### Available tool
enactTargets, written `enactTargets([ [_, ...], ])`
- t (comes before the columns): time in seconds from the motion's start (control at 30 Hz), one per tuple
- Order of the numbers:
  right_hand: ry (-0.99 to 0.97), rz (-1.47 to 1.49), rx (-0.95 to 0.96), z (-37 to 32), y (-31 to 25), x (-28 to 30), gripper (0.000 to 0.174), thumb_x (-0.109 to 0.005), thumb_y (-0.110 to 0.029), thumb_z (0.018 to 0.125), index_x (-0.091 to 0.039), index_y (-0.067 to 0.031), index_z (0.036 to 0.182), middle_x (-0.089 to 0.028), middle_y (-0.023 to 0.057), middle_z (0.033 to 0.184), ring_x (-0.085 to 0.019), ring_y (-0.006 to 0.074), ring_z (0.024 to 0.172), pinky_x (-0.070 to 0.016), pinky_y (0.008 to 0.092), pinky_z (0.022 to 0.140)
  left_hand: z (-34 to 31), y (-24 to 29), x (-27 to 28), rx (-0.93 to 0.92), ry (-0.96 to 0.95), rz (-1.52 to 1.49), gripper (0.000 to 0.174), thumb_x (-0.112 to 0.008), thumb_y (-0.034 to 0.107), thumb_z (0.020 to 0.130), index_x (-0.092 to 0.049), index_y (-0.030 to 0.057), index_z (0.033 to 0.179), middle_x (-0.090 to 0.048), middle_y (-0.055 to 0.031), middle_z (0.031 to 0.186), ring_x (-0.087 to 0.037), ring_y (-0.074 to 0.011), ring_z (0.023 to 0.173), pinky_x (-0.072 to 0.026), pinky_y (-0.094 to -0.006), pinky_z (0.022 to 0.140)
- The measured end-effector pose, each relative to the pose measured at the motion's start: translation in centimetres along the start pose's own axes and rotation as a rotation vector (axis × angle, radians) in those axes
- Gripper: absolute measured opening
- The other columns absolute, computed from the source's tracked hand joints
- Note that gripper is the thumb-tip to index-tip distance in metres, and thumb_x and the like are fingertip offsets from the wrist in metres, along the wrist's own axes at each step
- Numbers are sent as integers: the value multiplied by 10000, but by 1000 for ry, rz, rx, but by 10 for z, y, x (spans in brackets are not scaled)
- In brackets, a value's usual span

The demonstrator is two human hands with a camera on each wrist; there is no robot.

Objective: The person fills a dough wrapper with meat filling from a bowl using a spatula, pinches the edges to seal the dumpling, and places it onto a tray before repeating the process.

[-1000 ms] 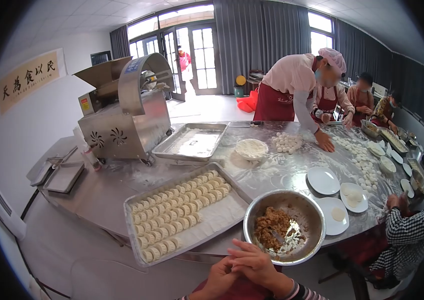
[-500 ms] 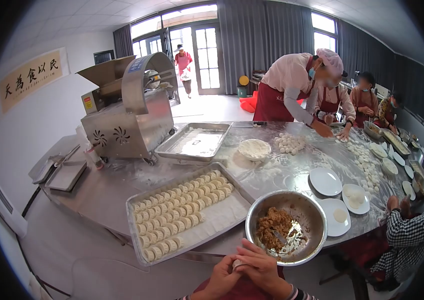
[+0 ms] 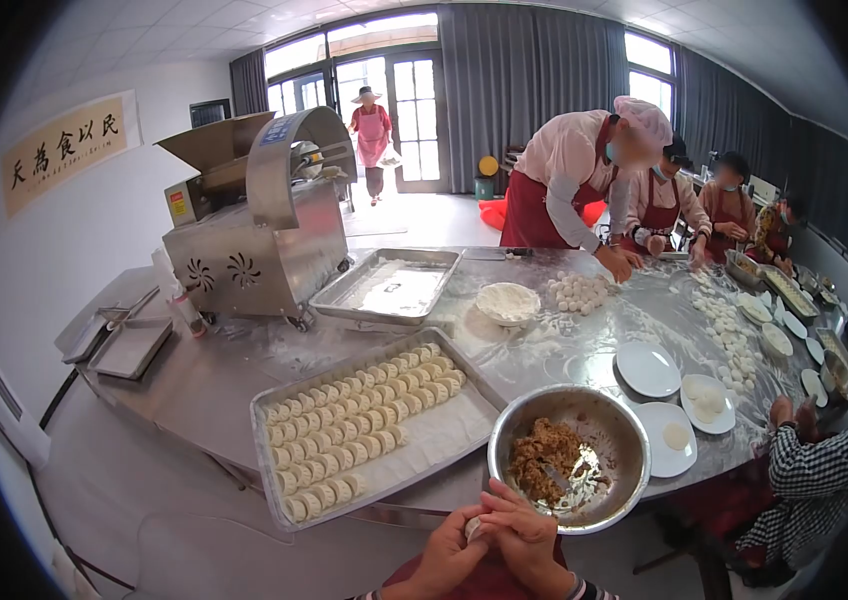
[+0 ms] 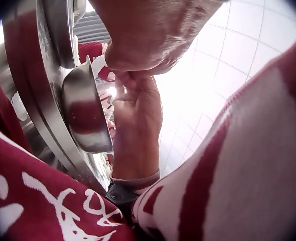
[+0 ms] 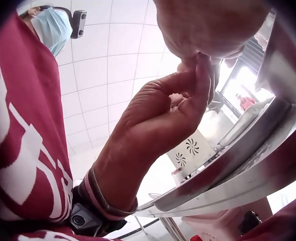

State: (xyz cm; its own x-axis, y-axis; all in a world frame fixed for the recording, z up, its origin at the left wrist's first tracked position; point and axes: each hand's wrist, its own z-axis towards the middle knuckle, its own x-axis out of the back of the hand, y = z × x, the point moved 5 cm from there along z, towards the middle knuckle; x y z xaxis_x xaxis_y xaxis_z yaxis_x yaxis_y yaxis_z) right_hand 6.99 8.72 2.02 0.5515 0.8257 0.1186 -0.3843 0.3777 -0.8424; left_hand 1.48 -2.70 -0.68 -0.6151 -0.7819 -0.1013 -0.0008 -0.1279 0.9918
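In the head view my hands meet at the front edge of the table, just below the steel bowl [image 3: 627,490]. A small white dumpling [image 3: 473,528] shows between them, mostly covered by fingers. My left hand [image 3: 447,558] grips it from the left, fingers curled. My right hand [image 3: 522,535] closes over it from the right, its fingers pinching at the dough. Both wrist views show the fingertips pressed together, with the dumpling hidden. Brown filling [image 3: 542,455] with a utensil [image 3: 556,476] lies in the bowl. To its left, a tray [image 3: 444,440] holds rows of pleated dumplings [image 3: 344,425].
White plates [image 3: 647,369] with round wrappers [image 3: 676,436] stand right of the bowl. Farther back are a flour bowl [image 3: 507,303], dough pieces [image 3: 579,293], a floured tray [image 3: 389,285] and a steel machine [image 3: 254,240]. Several people work along the far and right sides.
My hands stay together and have shifted slightly; white dough now shows between them. The person at the door has walked in. The worker in the pink cap has drawn their hands back toward the dough pieces.
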Motion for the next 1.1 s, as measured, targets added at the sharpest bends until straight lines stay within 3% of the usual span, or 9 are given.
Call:
enactTargets([
  [0.07, -9, -2, 10, -1, 6, -1, 213, -696, 74, 709, -729, -15, 899, -678, 170, 1090, -557, 293, 1197, -427, 381, 1024, 1, 0, -1, -68, -1, 27, 314, -576, 50, 873, -558, 9, 1183, -620, -57, 1026, -561, -124, 928, -462, -262, 825],
  [0.6, 119, 43, -142, -4, -7, 1, 181, -679, 73, 751, -722, 23, 920, -677, 170, 1091, -546, 287, 1207, -412, 375, 1037, 1, -4, 3, -41, 38, -86, 261, -580, 60, 910, -572, 4, 1165, -623, -53, 1007, -571, -118, 905, -481, -250, 805],
  [0.67, 108, 40, -137, -6, 0, 2, 182, -682, 70, 752, -719, 28, 926, -675, 172, 1096, -546, 286, 1207, -410, 376, 1039, -2, -3, 2, 37, -15, -140, 351, -615, 75, 910, -517, 6, 1240, -604, -72, 1138, -566, -103, 1017, -467, -245, 877],
  [0.7, 101, 39, -130, -8, 3, 2, 183, -685, 67, 754, -717, 34, 931, -673, 174, 1100, -546, 285, 1207, -408, 377, 1041, -2, -2, 0, 38, -16, -141, 351, -615, 75, 910, -517, 6, 1240, -604, -72, 1138, -566, -103, 1017, -467, -245, 877],
  [0.77, 95, 52, -123, -10, 10, 2, 188, -684, 70, 753, -717, 32, 935, -671, 177, 1102, -545, 285, 1207, -407, 377, 1043, 0, 3, 1, -33, 58, -34, 260, -587, 50, 902, -579, 8, 1158, -624, -50, 998, -574, -118, 892, -482, -252, 807],
  [1.1, 82, 122, -132, -12, 10, 2, 219, -684, 73, 758, -714, 26, 969, -655, 186, 1136, -541, 275, 1212, -403, 367, 1048, -1, 0, 0, -32, 31, -43, 274, -609, 73, 894, -581, -2, 1156, -624, -48, 1011, -572, -113, 888, -477, -247, 796],
])
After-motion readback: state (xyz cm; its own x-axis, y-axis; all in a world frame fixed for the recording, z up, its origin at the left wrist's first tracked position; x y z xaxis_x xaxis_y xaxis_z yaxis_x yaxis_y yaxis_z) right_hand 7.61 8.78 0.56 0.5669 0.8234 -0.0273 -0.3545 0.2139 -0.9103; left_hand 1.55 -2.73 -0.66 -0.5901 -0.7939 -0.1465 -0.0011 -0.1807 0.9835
